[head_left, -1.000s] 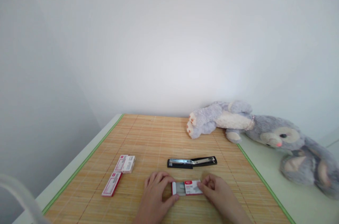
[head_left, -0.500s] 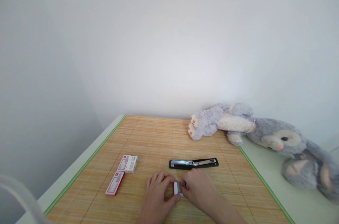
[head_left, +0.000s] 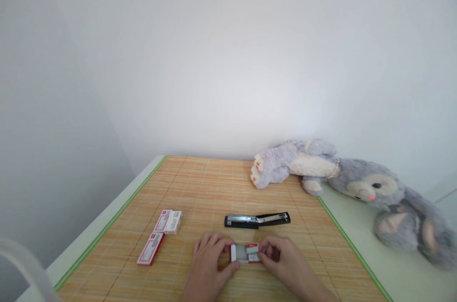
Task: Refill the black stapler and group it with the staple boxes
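Observation:
A small red-and-white staple box (head_left: 233, 253) lies open on the mat below the stapler, with grey staple strips (head_left: 253, 250) showing at its right part. My left hand (head_left: 210, 264) grips the left end of the box between thumb and forefinger. At the box's right end, my right hand (head_left: 282, 259) is closed in a pinch, and its fingers hide what is between them. Just beyond the hands, a black stapler (head_left: 274, 219) lies opened out flat, its metal channel showing.
Several red-and-white boxes (head_left: 150, 248) lie together at the left on the bamboo mat (head_left: 200, 183). A grey plush rabbit (head_left: 314, 164) stretches across the back right, partly off the mat. Behind everything rises a white wall (head_left: 214, 54).
My right hand has shifted right across the staple box, uncovering its middle and the strips inside. My left hand stays at the left end. The view has turned slightly.

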The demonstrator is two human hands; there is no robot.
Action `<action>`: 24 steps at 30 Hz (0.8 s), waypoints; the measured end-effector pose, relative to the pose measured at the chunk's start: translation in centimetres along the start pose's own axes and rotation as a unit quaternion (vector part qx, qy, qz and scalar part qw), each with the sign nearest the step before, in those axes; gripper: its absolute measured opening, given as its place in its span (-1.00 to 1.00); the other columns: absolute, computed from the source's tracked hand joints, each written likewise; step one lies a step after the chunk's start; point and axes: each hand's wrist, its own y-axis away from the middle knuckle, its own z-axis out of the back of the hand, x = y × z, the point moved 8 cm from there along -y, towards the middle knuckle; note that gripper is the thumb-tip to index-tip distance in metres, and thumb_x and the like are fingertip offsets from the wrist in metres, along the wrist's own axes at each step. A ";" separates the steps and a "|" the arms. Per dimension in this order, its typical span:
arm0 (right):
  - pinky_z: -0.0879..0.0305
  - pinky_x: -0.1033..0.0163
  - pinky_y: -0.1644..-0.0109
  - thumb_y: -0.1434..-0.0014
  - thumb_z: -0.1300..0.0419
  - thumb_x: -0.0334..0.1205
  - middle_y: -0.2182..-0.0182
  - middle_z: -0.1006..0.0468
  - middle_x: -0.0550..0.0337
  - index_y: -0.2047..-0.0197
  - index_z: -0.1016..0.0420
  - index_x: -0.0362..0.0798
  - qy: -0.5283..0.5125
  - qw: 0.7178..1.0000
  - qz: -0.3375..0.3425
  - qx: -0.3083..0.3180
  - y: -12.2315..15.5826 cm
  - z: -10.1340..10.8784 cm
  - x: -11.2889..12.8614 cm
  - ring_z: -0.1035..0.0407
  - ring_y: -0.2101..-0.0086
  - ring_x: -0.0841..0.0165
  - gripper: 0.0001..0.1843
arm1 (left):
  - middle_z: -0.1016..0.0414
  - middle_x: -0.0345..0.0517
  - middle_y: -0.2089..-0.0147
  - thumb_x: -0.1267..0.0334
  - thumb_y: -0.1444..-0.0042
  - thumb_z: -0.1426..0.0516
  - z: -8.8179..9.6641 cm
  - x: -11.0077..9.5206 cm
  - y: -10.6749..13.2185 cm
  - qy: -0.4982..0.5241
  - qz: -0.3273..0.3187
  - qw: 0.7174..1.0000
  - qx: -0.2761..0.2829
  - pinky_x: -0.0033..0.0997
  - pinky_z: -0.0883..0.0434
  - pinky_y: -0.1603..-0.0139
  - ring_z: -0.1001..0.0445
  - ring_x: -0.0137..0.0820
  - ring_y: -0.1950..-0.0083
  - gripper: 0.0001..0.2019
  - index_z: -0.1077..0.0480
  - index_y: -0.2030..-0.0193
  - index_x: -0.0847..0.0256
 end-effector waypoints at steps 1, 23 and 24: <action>-0.11 0.32 0.38 -0.22 -0.23 -0.15 0.55 -0.45 0.31 0.31 -0.60 -0.02 0.009 1.000 -0.003 -0.004 0.2 0.3 -0.3 -0.29 0.50 0.42 -0.84 | -0.54 -0.23 0.05 0.11 -0.10 -0.35 0.0 0.0 0.0 0.000 0.001 1.000 0.002 -0.17 -0.21 -0.12 -0.39 -0.19 -0.07 -0.70 -0.52 0.00 -0.12; -0.09 0.30 0.25 -0.18 -0.36 -0.13 0.28 -0.57 0.29 0.14 -0.71 0.26 0.121 0.991 0.055 0.017 -0.7 -0.1 5.0 -0.44 0.29 0.36 -0.83 | -0.52 -0.03 -0.07 0.15 -0.20 -0.23 1.7 1.7 -2.3 0.032 -0.003 0.989 -0.143 -0.09 -0.35 -0.21 -0.43 -0.14 -0.15 -0.67 -0.49 -0.11 0.05; -0.07 0.30 0.25 -0.19 -0.35 -0.16 0.29 -0.56 0.29 0.19 -0.71 0.24 0.129 0.989 0.065 0.024 -0.9 -0.4 5.3 -0.44 0.30 0.37 -0.87 | -0.48 -0.01 -0.19 0.13 -0.15 -0.28 1.9 2.0 -3.0 0.013 -0.005 0.990 -0.142 -0.03 -0.30 -0.29 -0.38 -0.09 -0.25 -0.55 -0.46 -0.20 0.02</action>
